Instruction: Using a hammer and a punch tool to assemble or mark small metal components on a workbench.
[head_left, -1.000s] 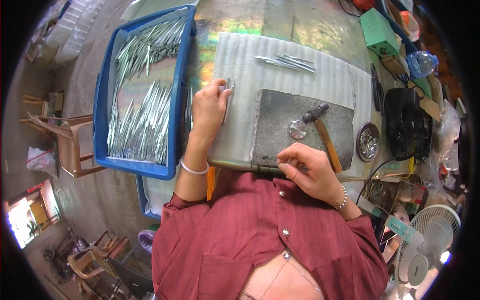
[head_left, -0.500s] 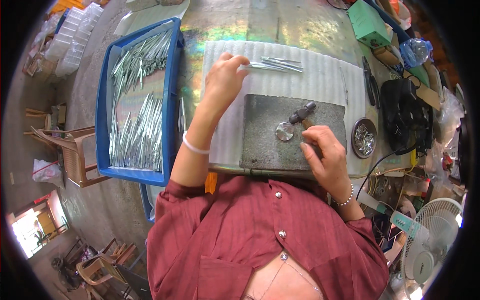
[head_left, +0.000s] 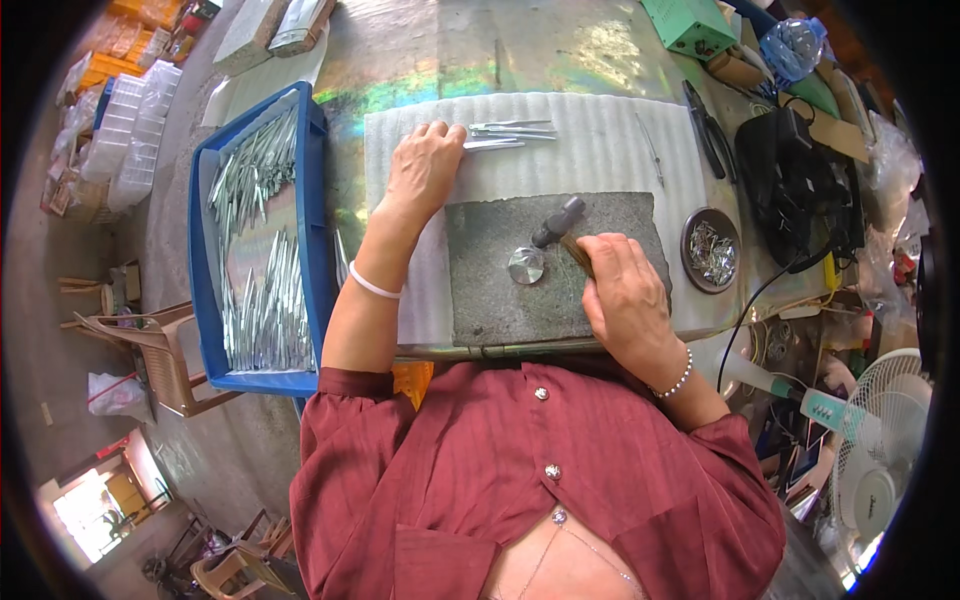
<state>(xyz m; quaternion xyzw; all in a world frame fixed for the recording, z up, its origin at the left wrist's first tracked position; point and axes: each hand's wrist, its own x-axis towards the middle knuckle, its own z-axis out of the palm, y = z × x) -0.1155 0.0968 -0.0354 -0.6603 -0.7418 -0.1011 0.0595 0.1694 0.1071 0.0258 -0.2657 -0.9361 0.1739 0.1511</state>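
Observation:
My left hand (head_left: 425,165) is at the far left of a white foam sheet (head_left: 590,120), with its fingers curled down over the end of a slim silver metal strip (head_left: 497,144). Beside that strip lie several similar strips (head_left: 520,129). My right hand (head_left: 630,295) is closed round the wooden handle of a small hammer (head_left: 575,248). The hammer's dark head rests over a grey stone-like slab (head_left: 480,310), next to a shiny round metal disc (head_left: 526,265). My left fingertips are partly hidden by the hand.
Left stands a blue tray (head_left: 313,230) with many pointed silver pieces. At right are a round dish (head_left: 692,270) of small shiny bits, dark-handled pliers (head_left: 712,138), a black device (head_left: 790,190) with a cable, and a green box (head_left: 690,28). A thin rod (head_left: 650,150) lies on the foam.
The whole view has shifted a little. My left fingers, earlier spread at the strips, have drawn together over a strip's end. My right hand stays on the hammer handle, its fingers straighter.

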